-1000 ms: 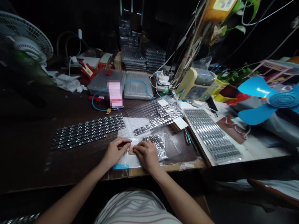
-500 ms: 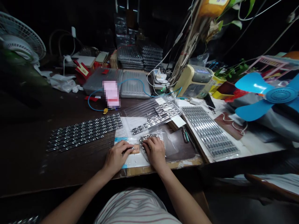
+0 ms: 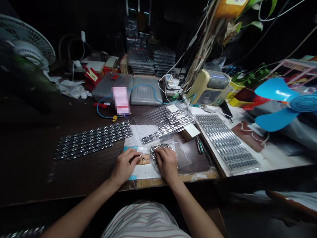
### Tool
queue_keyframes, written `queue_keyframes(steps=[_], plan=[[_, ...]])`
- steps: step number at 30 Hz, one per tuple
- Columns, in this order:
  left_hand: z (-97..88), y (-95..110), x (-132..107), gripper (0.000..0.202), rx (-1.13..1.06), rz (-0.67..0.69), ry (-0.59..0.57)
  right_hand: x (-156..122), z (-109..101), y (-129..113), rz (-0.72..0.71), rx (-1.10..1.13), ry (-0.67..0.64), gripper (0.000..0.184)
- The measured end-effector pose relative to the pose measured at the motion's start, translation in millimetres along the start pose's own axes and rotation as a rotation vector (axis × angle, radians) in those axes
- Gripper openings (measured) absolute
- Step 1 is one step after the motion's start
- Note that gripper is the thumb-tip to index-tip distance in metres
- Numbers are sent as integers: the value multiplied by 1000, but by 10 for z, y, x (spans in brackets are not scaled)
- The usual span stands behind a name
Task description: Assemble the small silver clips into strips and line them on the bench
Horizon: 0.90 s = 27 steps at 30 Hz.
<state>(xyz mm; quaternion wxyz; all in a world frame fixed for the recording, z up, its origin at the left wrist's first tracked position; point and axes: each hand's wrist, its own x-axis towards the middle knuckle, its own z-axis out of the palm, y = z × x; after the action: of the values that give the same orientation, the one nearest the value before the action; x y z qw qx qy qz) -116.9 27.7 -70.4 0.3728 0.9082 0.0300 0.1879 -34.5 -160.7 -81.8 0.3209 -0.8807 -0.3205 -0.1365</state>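
Note:
My left hand (image 3: 125,165) rests on a white sheet (image 3: 141,170) at the desk's front edge, its fingers curled onto a small tan block (image 3: 144,159) that carries tiny metal parts. My right hand (image 3: 167,162) lies just to the right, fingers bent down into a heap of small shiny metal parts (image 3: 158,148) on a clear plastic bag (image 3: 180,153). What the right fingertips hold is hidden. Rows of filled metal strips (image 3: 92,139) lie to the left of my hands.
More strips in clear sleeves (image 3: 168,123) lie beyond my hands, and a long tray of dark parts (image 3: 226,142) sits to the right. Further off are grey lidded boxes (image 3: 128,86), stacked trays (image 3: 151,61), a blue cable (image 3: 104,102), a white fan (image 3: 27,46), a blue fan (image 3: 284,102) and a beige device (image 3: 210,87).
My right hand moved from the tan block rightward onto the heap of metal parts. My left hand stayed at the block, shifting slightly.

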Motion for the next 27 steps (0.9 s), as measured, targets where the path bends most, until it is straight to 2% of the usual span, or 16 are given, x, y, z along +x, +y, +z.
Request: queue_keyframes(steps=[3, 7, 12, 16, 19, 22, 27], plan=[[-240, -165, 155, 17, 126, -46, 141, 1, -7, 12, -7, 5, -4, 13], [-521, -414, 291, 18, 461, -121, 160, 10, -38, -9, -34, 1, 10, 14], [-601, -563, 194, 24, 572, -98, 117, 38, -43, -176, -81, 38, -36, 11], [-719, -658, 41, 20, 608, -71, 148, 51, 46, -305, -68, 59, -128, 8], [-810, -671, 18, 19, 639, -62, 180, 44, 115, -327, -80, 44, -136, 8], [-725, -530, 170, 19, 587, -34, 149, 39, 145, -334, -93, 26, -135, 9], [-198, -117, 671, 15, 384, 58, -35, 43, 72, -334, -100, -23, -137, 11]])
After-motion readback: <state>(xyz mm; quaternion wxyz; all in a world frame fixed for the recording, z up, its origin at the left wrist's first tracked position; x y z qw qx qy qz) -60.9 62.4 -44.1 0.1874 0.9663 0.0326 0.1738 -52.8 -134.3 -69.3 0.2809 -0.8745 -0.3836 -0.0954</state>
